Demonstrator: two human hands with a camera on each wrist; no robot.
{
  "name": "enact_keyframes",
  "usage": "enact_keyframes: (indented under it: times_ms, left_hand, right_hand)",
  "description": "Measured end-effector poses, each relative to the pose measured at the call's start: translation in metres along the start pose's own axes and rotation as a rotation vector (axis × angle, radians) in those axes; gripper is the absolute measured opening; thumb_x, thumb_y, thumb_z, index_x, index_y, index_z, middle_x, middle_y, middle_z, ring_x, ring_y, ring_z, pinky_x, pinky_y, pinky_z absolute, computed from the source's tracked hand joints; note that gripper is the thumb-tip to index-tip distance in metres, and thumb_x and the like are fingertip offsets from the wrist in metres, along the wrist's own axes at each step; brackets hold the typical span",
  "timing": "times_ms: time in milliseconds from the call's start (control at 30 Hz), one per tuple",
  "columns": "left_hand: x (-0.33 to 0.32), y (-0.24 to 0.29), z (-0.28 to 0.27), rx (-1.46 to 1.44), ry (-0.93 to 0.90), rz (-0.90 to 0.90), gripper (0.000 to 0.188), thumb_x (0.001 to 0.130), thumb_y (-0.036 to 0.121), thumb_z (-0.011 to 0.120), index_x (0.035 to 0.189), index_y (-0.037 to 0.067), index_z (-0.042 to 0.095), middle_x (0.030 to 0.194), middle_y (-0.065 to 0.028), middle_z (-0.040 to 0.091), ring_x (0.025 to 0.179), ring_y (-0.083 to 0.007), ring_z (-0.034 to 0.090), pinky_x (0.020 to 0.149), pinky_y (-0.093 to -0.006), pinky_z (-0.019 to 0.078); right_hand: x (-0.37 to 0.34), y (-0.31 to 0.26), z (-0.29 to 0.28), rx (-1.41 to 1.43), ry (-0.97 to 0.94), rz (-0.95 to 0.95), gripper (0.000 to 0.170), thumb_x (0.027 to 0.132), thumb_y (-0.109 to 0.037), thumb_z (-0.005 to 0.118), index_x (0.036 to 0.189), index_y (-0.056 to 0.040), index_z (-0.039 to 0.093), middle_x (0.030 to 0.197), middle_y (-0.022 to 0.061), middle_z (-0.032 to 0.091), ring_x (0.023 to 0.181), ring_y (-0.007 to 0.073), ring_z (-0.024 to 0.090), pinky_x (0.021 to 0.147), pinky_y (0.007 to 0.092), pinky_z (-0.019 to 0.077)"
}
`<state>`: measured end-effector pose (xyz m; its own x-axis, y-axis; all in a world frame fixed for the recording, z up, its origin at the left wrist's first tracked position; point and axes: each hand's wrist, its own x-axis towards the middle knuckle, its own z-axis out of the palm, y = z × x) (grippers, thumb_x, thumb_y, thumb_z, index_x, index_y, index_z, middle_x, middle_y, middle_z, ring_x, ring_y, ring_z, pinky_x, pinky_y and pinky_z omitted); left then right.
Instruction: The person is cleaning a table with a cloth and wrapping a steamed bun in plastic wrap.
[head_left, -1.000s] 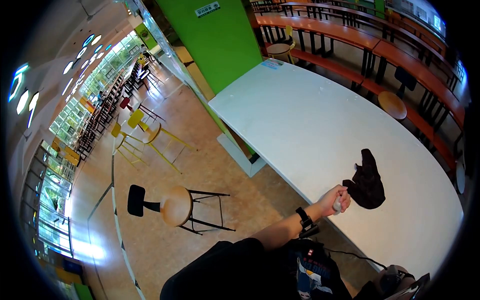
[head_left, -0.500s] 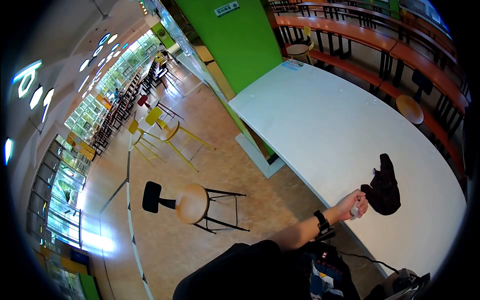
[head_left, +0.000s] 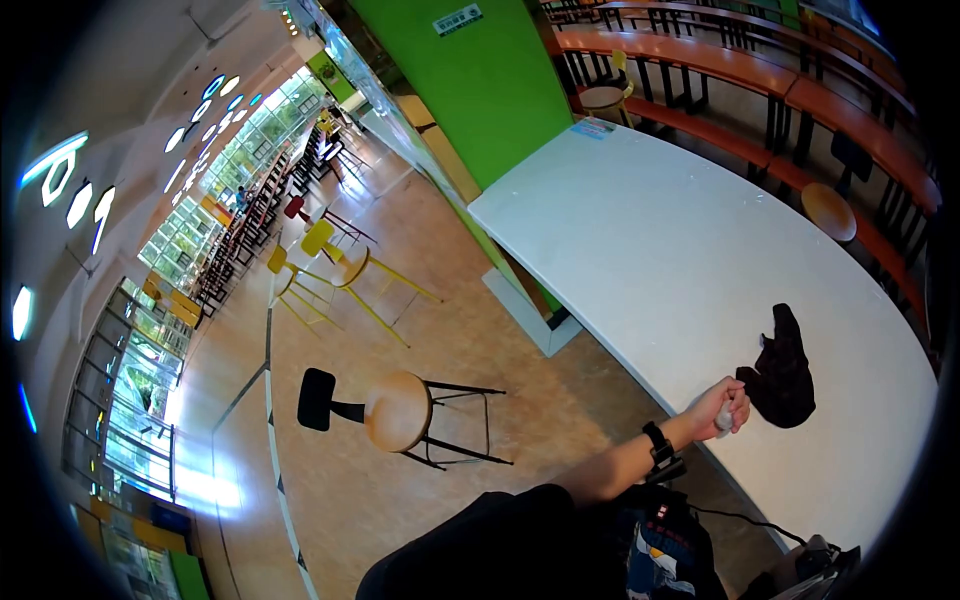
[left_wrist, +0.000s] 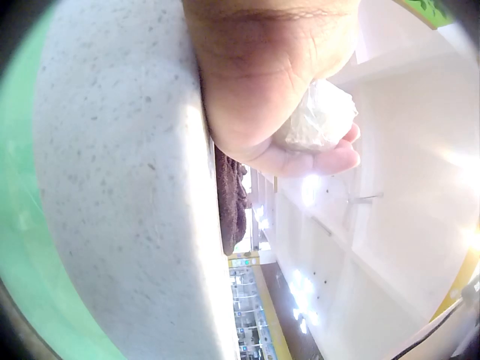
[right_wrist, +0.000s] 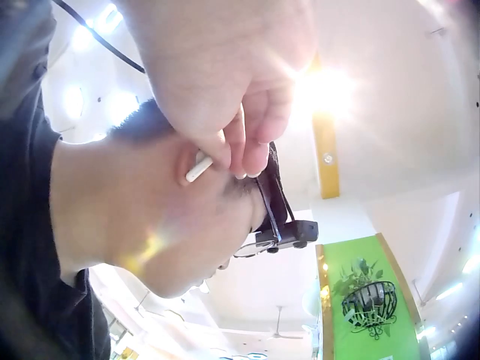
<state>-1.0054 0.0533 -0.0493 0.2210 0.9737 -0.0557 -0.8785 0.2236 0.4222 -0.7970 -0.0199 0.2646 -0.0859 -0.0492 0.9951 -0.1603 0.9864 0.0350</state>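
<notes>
My left hand (head_left: 716, 408) is at the near edge of the white table (head_left: 620, 260), its curled fingers gripping a crumpled, whitish, see-through wad (left_wrist: 321, 116) that looks like plastic. Just past the knuckles lies a dark brown cloth (head_left: 785, 385), bunched on the tabletop. In the left wrist view the heel of the hand is right against the table's edge. My right hand (right_wrist: 225, 75) is raised beside the head, fingers bent, fingertips at the temple near a white earbud (right_wrist: 198, 169) in the ear. I cannot tell whether those fingers pinch anything.
A stool (head_left: 398, 412) with a wooden seat and black back stands on the floor left of the table. Yellow stools (head_left: 350, 268) are farther off. A green pillar (head_left: 480, 100) meets the table's far end, and red-brown benches (head_left: 730, 150) line the right.
The head view has turned a little, so the scene slides rightward in it. The left hand keeps hold of the wad beside the cloth, which lies as before.
</notes>
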Motion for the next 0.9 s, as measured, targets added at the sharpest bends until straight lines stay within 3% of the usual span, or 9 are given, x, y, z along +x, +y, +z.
enact_keyframes:
  times_ms: [100,833,900]
  left_hand:
    - [0.002,-0.002,-0.001,0.035,-0.034,0.061,0.047,0.097,0.033,0.038,0.056,0.010,0.038,0.053,-0.0095,0.048,0.051,-0.0226,0.049,0.050,-0.0331,0.0430]
    - [0.000,0.001,0.001,-0.032,-0.039,0.045,0.048,0.098,0.032,0.037,0.055,0.009,0.040,0.054,-0.0102,0.049,0.053,-0.0232,0.050,0.051,-0.0328,0.0437]
    - [-0.001,-0.001,0.002,-0.011,0.054,0.087,0.049,0.098,0.031,0.034,0.055,0.008,0.040,0.055,-0.0094,0.048,0.054,-0.0222,0.048,0.050,-0.0321,0.0431]
  right_hand:
    - [0.001,-0.001,-0.003,-0.016,-0.009,-0.001,0.044,0.084,-0.024,0.070,0.121,-0.0043,0.056,0.092,0.0041,0.067,0.067,0.0224,0.062,0.064,0.0308,0.0402]
    - [-0.005,0.006,-0.017,-0.049,0.036,-0.037,0.046,0.089,-0.030,0.069,0.124,-0.0040,0.054,0.098,0.0067,0.069,0.072,0.0283,0.064,0.066,0.0332,0.0439]
    - [-0.006,0.007,-0.025,-0.066,0.037,-0.043,0.046,0.089,-0.030,0.069,0.124,-0.0040,0.054,0.098,0.0070,0.069,0.073,0.0289,0.064,0.066,0.0334,0.0443]
